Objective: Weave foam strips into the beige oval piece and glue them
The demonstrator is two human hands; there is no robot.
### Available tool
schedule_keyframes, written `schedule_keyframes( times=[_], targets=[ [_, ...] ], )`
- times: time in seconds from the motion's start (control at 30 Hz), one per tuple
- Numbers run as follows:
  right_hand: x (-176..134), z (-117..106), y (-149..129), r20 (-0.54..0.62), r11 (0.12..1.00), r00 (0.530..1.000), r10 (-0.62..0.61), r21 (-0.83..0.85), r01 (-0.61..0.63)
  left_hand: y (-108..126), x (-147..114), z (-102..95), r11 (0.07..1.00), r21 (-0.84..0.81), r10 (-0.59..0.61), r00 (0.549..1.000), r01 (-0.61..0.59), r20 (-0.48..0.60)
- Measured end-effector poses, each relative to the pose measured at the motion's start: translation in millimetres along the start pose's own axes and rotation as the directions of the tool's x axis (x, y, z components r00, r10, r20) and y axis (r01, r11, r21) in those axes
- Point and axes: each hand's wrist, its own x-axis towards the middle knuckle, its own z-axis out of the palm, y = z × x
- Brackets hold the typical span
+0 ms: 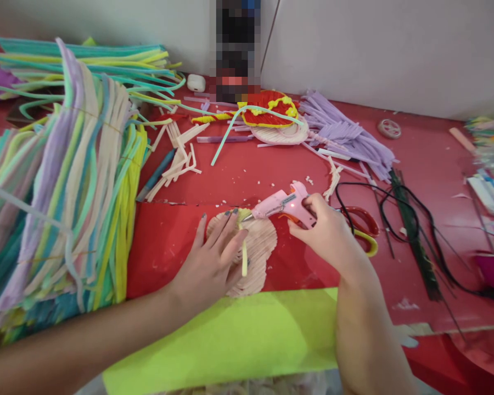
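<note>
My right hand (pixel 325 230) is wrapped round the handle of a pink glue gun (pixel 278 204), whose metal tip points left. The tip is at a pale yellow pipe cleaner strip (pixel 244 258) on a beige, rounded piece made of ridged rows (pixel 261 247). Whether tip and strip touch, I cannot tell. With fingers stretched out, my left hand (pixel 209 258) lies over the left part of the beige piece, its thumb beside the yellow strip. The hand hides part of the piece. A little yellow edging (pixel 242 213) shows at the top of the piece, near the fingertips.
Bundled pipe cleaners (pixel 86 164) fill the left side. Behind lie a red and yellow piece (pixel 267 108) and purple stems (pixel 346 129). Scissors (pixel 366 244) and a black cable (pixel 432 230) lie at right. Lime-green sheet (pixel 230 340) covers the front.
</note>
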Motion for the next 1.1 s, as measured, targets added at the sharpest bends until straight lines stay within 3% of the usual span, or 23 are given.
schedule_keyframes(
  times=[1.1],
  targets=[
    [1.8, -13.4, 4.9, 0.001, 0.987, 0.989, 0.148, -0.067, -0.148, -0.3, -0.7, 0.8, 1.000, -0.020, -0.009, 1.000, 0.009, 0.011]
  ],
)
